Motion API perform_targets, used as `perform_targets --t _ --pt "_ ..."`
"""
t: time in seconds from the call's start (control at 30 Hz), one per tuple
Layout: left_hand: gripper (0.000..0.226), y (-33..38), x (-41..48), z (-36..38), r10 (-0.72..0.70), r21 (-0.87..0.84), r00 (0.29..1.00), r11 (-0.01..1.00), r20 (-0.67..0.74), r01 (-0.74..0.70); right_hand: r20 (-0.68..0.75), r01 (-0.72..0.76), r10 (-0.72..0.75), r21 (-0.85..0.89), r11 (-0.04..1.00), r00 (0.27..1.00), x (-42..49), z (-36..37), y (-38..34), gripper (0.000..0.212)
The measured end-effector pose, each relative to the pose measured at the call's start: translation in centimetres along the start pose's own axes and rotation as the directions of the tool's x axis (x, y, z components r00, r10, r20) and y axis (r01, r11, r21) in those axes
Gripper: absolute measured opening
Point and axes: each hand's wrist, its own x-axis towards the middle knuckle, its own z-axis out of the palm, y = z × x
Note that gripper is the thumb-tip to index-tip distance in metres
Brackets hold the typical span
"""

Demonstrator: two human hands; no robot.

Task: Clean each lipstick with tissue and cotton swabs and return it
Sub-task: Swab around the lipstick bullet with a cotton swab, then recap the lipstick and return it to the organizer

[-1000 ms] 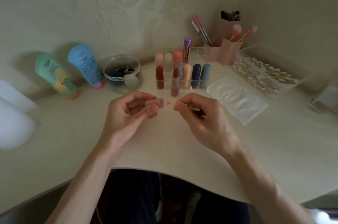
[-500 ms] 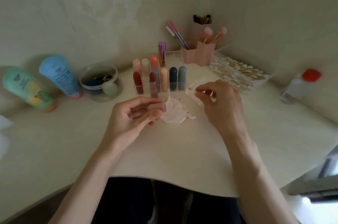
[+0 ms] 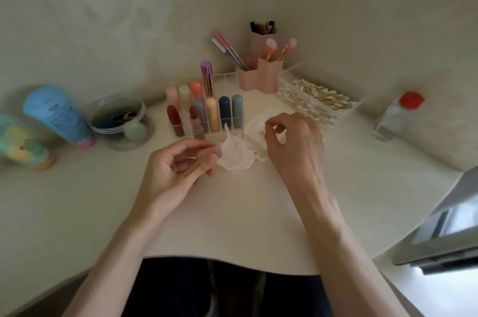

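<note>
Pale pink cylindrical lipstick tube lies horizontal above the cream table, near centre. The left hand grasps it between thumb and curled fingers, with the tube's right end touching the crumpled, red-stained white tissue. The right hand has curled fingers, thumb and forefinger pinched together. Whether they hold anything cannot be determined.

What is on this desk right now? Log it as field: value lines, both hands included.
left hand: grips a pink lipstick, its end at the crumpled tissue
right hand: fingers curled over the flat tissue; what they pinch is unclear
crumpled tissue: red-stained, between the hands
rack: clear, holds upright lipsticks, behind the hands
cotton swabs: heaped right of the rack
bottle: red cap, far right
</note>
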Motion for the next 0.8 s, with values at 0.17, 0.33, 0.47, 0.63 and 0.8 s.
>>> perform_targets --t 0.17,0.33,0.47,0.63,0.8 --pt "0.026 -0.1 -0.8 -2.0 -0.031 -0.043 0.996 0.999 -0.081 0.027 0.104 0.116 -0.145 0.239 0.964 0.984 -0.8 0.6 -2.0 0.008" --pt "0.030 -0.4 -1.1 -3.6 -0.049 -0.071 0.989 0.997 -0.136 0.039 0.113 0.189 -0.223 0.254 0.948 0.968 -1.8 2.0 -4.0 0.017" --pt "0.024 -0.5 -1.3 -4.0 -0.030 -0.045 0.989 0.999 -0.147 0.024 0.116 0.214 -0.228 0.123 0.969 0.967 -1.6 2.6 -6.2 0.033" --pt "0.029 -0.9 -1.3 -4.2 0.005 -0.029 0.993 1.000 -0.116 -0.008 0.218 0.181 -0.172 -0.023 0.983 0.961 -1.2 3.9 -8.3 0.042" --pt "0.031 -1.1 -1.4 -4.1 0.043 0.008 0.997 0.999 -0.067 -0.043 0.244 0.119 -0.108 -0.031 0.992 0.964 -1.5 5.5 -8.1 0.033"
